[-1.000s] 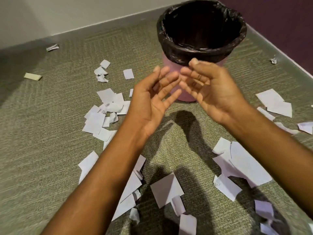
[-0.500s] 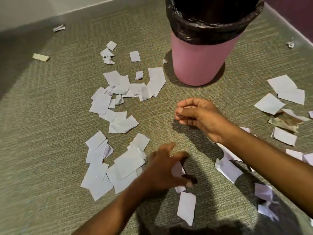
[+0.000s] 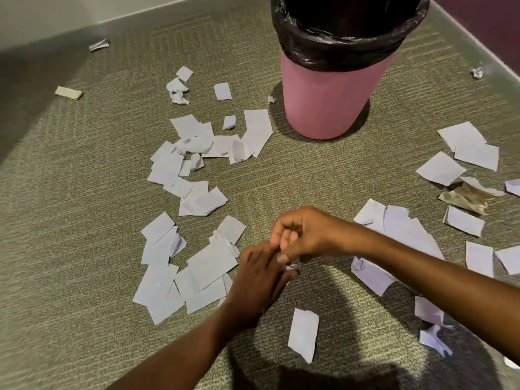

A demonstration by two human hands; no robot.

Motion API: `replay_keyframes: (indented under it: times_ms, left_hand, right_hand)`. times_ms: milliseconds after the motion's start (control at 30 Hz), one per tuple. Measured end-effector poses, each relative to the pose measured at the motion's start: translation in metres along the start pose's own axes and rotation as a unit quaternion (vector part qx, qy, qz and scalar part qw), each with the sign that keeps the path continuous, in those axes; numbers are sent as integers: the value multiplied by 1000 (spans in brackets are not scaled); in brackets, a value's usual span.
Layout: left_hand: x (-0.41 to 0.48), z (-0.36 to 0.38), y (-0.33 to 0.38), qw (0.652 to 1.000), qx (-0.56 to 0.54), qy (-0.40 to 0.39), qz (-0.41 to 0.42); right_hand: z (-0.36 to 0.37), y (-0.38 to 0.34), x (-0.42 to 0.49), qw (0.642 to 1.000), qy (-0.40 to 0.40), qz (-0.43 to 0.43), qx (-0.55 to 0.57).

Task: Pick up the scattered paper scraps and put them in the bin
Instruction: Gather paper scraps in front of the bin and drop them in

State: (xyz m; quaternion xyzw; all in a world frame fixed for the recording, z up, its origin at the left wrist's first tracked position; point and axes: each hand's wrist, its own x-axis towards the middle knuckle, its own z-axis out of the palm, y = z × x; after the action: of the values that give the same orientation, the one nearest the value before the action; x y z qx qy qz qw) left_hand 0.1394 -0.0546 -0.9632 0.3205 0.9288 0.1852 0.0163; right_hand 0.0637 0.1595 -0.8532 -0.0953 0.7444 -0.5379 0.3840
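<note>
A pink bin (image 3: 326, 102) with a black liner stands on the carpet at the top middle. White paper scraps lie scattered: a cluster (image 3: 197, 153) left of the bin, a pile (image 3: 183, 271) at the lower left, larger pieces (image 3: 405, 229) on the right, one lone scrap (image 3: 304, 333) near me. My left hand (image 3: 259, 280) is low over the carpet and pinches a small white scrap (image 3: 292, 267) at its fingertips. My right hand (image 3: 301, 232) is curled, touching the left hand's fingers from above; whether it holds paper is hidden.
A crumpled brown paper (image 3: 467, 197) lies among scraps on the right. A folded beige piece (image 3: 69, 92) and a small crumpled scrap (image 3: 98, 45) lie far left. Grey skirting and a purple wall (image 3: 484, 21) bound the corner behind the bin.
Both hands came down from in front of the bin to the carpet. The left hand picked a small scrap off the floor, and the right hand moved over to meet it.
</note>
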Motion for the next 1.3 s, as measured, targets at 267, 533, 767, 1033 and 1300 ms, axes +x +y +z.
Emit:
replay_keyframes:
  times_ms: [267,533,767,1033,1300]
  left_hand:
    - [26,6,-2,997,73,32,-24]
    - [47,4,-6,994,24,89,-51]
    - [69,-10,-9,974,-130,91,-161]
    - [124,-45,18,729,-446,220,-470]
    - [169,-101,43,412,-732,253,-480]
  right_hand:
    - [61,34,-29,924,-166,-118,-323]
    - [84,79,-47,744,-138,-326,-567]
    - [47,70,-23,835,-9,-228,-501]
    - [11,36,-4,961,248,-24,122]
    - [-2,-28,0,865,320,-62,381]
